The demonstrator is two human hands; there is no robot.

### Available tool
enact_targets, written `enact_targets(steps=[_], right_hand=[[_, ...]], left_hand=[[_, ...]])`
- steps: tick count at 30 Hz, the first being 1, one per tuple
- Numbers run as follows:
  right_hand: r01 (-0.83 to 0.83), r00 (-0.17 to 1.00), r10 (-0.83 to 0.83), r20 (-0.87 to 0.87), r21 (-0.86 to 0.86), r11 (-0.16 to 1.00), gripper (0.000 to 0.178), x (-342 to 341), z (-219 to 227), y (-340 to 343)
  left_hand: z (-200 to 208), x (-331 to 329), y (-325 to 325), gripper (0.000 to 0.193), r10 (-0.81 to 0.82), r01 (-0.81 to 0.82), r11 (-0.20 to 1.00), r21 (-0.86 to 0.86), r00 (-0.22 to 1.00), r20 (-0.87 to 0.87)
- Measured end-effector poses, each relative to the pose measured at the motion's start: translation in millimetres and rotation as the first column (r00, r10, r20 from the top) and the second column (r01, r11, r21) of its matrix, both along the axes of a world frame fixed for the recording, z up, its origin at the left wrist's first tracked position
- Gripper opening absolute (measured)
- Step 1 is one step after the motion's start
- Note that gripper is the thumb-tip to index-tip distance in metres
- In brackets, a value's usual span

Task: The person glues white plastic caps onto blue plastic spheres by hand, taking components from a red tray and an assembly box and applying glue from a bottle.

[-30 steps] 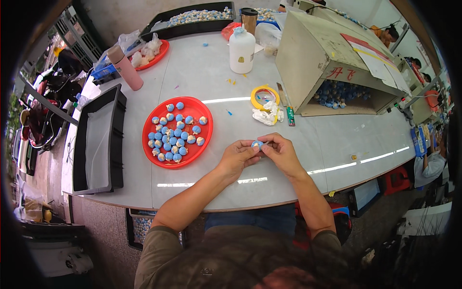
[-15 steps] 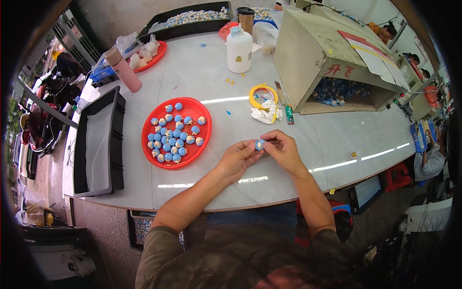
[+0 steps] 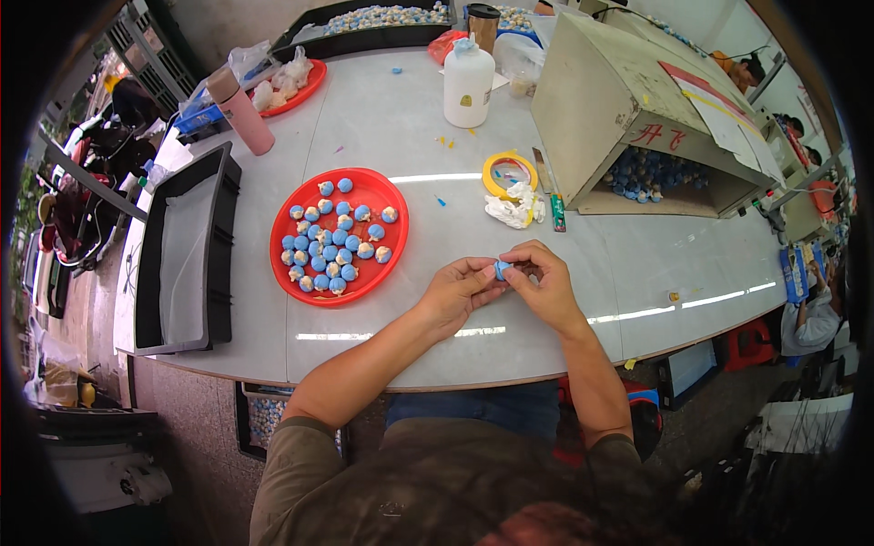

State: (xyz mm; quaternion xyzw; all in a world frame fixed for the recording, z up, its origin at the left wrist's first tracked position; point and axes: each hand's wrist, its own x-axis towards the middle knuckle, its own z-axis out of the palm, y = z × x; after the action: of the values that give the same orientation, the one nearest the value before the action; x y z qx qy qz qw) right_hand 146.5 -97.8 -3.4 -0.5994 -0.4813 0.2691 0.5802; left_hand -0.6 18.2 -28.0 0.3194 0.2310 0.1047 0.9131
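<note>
Above the near part of the table, my left hand [image 3: 460, 293] and my right hand [image 3: 544, 287] meet, fingertips pinching a small blue ball-shaped piece [image 3: 501, 269] between them. Mostly its blue side shows; fingers cover the rest. To the left of my hands lies a round red tray [image 3: 398, 264] with several similar blue balls [image 3: 339, 237], many with cream-coloured parts. Just beyond my hands are a yellow tape roll [image 3: 492, 173], a crumpled white tissue [image 3: 515, 207] and a slim green-and-dark tool [image 3: 557, 211].
A black bin [image 3: 221, 273] stands at the left edge, near a pink bottle [image 3: 244, 118]. Farther back are a white bottle [image 3: 468, 91] and a long black tray [image 3: 364, 40] of small pieces. A box-like cabinet [image 3: 583, 109] holding blue pieces [image 3: 651, 173] takes up the right.
The ball piece has turned between my fingers: its cream part faced up before, and now mostly blue shows. The whole view has shifted slightly.
</note>
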Motion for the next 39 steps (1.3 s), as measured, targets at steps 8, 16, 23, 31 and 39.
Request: enact_targets(steps=[8, 16, 23, 31, 39], right_hand=[[-0.004, 0.999, 0.005, -0.041, 0.019, 1.000, 0.018, -0.2, -5.4, -0.7], [-0.024, 0.991, 0.026, 0.130, -0.014, 1.000, 0.019, 1.8, -0.7, -1.4], [0.015, 0.974, -0.058, -0.220, -0.188, 0.982, 0.021, -8.9, -12.4, 4.3], [0.100, 0.992, -0.113, -0.060, -0.187, 0.977, 0.029, -16.3, -13.5, 4.7], [-0.117, 0.795, -0.171, -0.583, -0.423, 0.899, 0.035, -15.8, -1.4, 15.0]], left_hand=[[-3.2, 0.8, -1.1, 0.024, 0.008, -0.008, 1.000, 0.027, 1.000, -0.004], [-3.6, 0.9, -0.8, 0.023, 0.000, -0.002, 0.998, 0.067, 1.000, 0.019], [7.5, 1.8, -1.4, 0.025, 0.031, -0.025, 0.998, 0.049, 0.993, -0.114], [12.3, -2.2, 0.5, 0.022, -0.063, 0.067, 0.997, 0.024, 0.988, -0.144], [9.7, -0.8, 4.8, 0.019, 0.029, 0.005, 0.984, 0.179, 0.982, -0.188]])
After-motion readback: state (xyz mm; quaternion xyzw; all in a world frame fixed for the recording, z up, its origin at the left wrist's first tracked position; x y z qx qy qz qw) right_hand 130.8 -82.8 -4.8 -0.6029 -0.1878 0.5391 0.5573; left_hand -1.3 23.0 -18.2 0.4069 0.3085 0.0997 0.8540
